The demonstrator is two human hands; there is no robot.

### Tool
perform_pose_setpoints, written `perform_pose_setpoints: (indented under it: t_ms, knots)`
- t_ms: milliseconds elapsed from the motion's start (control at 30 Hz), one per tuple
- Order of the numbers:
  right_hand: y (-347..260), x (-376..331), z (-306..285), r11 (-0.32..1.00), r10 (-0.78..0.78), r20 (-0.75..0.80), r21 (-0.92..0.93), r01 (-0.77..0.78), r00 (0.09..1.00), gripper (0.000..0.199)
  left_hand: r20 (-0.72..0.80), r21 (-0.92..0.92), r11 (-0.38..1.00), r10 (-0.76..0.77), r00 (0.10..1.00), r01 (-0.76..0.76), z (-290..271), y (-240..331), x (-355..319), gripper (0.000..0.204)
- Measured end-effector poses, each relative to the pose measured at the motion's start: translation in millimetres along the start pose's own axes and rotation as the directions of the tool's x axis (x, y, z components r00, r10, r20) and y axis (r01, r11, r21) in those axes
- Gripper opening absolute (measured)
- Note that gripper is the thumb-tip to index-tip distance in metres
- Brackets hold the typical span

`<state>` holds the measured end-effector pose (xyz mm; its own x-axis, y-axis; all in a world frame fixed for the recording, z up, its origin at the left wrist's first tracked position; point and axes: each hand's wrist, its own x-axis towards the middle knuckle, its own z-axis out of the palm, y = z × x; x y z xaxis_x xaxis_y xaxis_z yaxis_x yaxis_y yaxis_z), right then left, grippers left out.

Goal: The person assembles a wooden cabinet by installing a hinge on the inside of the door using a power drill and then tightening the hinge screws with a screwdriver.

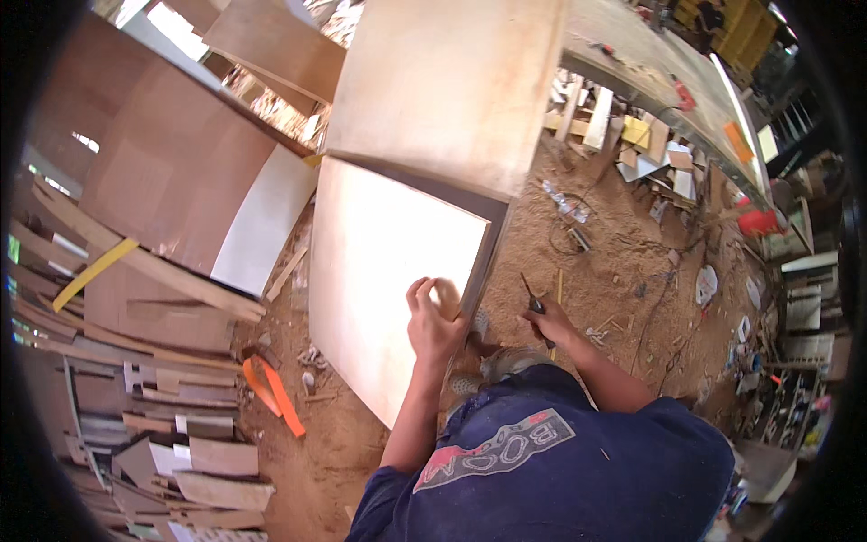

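Observation:
A large pale wooden panel (370,271) stands in front of me, brightly lit, with a dark frame edge along its right side. My left hand (433,323) is at the panel's lower right edge with its fingers bent inward. Whatever those fingers may hold is too small to make out. To the right of the panel, my right hand (555,325) is closed round the black handle of a screwdriver (536,303). The tool's thin dark shaft points up and away from me, apart from the panel.
Another pale board (442,81) adjoins the panel's far edge. Brown sheets (172,172) lean at the left above stacked offcuts (217,456). An orange strap (273,397) lies on the sawdust-covered ground. A workbench (668,90) runs along the far right, with wood scraps (632,135) under it.

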<state>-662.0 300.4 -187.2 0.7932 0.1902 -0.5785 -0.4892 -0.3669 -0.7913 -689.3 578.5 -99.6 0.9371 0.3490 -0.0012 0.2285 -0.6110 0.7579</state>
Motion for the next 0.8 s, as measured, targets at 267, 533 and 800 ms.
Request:
perform_pose_setpoints:
  t_ms: [267, 533, 800]
  knots:
    - [63, -59, -31, 0.957, -0.023, -0.224, 0.276, 0.086, 0.974, 0.031, 0.03, 0.165, 0.967, 0.19, 0.981, -0.193, 97, -50, 18, 0.078]
    - [-5, 17, -16, 0.945, 0.033, -0.287, 0.322, 0.064, 0.957, 0.025, 0.021, 0.266, 0.963, 0.036, 0.999, -0.04, 63, -151, 65, 0.06]
    - [-63, 169, 4, 0.977, -0.126, -0.437, 0.1, 0.187, 0.891, 0.023, -0.167, 0.276, 0.945, -0.132, 0.977, 0.174, 2, -204, 235, 0.045]
